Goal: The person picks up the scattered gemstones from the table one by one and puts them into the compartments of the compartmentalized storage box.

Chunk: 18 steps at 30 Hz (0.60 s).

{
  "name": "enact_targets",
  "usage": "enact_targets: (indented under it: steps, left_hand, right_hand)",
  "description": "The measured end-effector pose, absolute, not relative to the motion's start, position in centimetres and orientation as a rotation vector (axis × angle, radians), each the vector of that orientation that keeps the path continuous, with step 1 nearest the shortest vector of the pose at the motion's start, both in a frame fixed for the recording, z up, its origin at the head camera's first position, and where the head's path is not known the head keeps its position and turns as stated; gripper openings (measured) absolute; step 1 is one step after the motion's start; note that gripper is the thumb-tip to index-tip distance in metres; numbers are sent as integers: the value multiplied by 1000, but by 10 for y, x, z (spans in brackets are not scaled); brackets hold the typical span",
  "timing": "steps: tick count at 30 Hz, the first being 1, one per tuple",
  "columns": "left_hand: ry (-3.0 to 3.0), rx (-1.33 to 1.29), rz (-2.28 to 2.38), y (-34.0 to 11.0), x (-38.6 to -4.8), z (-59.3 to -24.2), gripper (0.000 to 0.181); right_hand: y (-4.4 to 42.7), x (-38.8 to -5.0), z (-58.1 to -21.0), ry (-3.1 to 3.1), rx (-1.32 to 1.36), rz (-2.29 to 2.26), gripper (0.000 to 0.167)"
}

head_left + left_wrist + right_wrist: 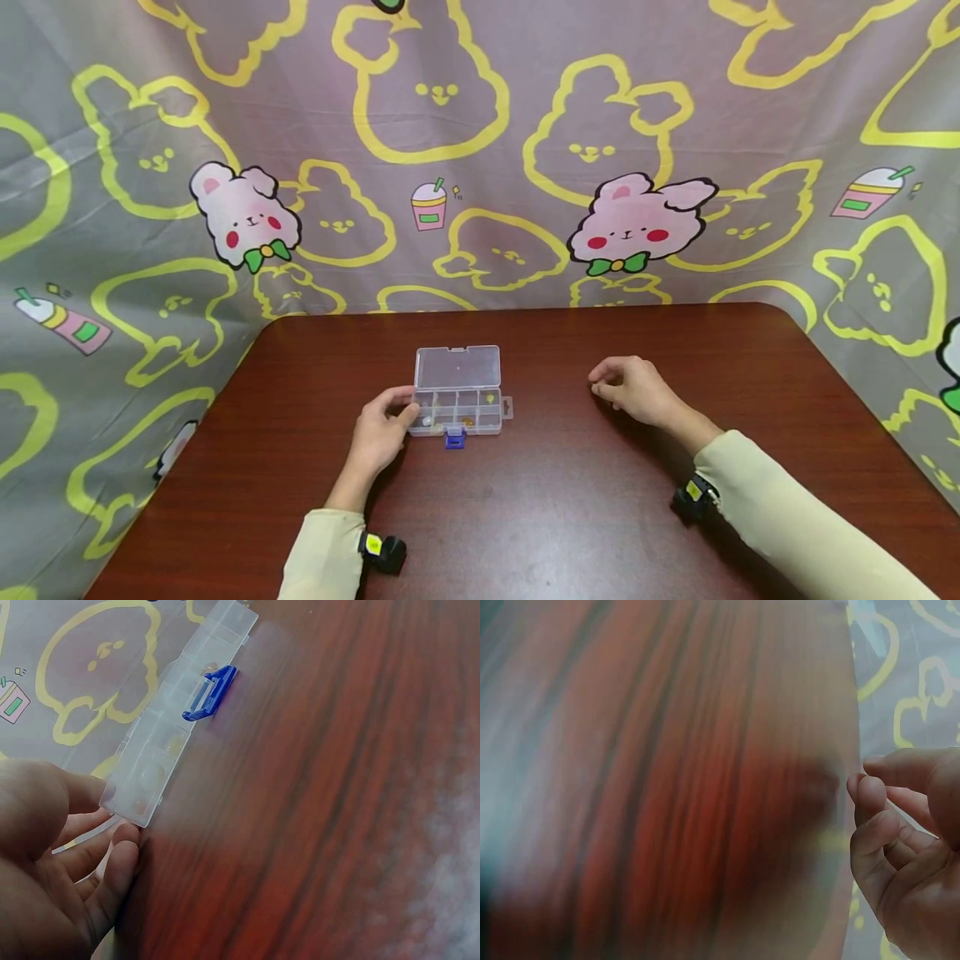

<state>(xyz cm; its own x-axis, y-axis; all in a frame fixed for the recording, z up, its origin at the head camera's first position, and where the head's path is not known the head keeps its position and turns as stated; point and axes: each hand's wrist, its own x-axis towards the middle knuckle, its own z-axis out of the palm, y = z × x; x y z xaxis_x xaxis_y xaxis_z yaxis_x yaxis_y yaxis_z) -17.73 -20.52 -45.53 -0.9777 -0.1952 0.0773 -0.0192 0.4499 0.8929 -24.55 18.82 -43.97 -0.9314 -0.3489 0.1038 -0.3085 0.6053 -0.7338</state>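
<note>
A clear plastic compartment box (pixel 457 412) stands on the table with its hinged lid (pixel 457 367) raised at the back. Small pieces lie in its cells: a yellow one (pixel 491 398), an amber one (pixel 468 422) and a whitish one (pixel 427 421). On its front side hangs a blue latch (pixel 455 439), also seen in the left wrist view. My left hand (pixel 381 429) grips the box's left end between thumb and fingers. To the right of the box, my right hand (pixel 637 390) is over the table, fingers loosely curled; no object shows at its fingertips (pixel 870 791).
The brown wooden table (pixel 562 517) has rounded far corners. Behind and beside it hangs a grey cloth (pixel 487 183) with yellow bear outlines. A clear hanging tab (pixel 507 407) sticks out at the box's right end. Each wrist wears a small black camera (pixel 386 552).
</note>
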Motion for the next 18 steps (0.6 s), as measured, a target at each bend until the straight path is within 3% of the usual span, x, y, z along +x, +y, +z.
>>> enact_targets:
  steps: [18]
  left_hand:
    - [-2531, 184, -1533, -204, -177, -456, 29]
  right_hand:
    - [132, -236, -429, 2678, -684, -1331, 10]
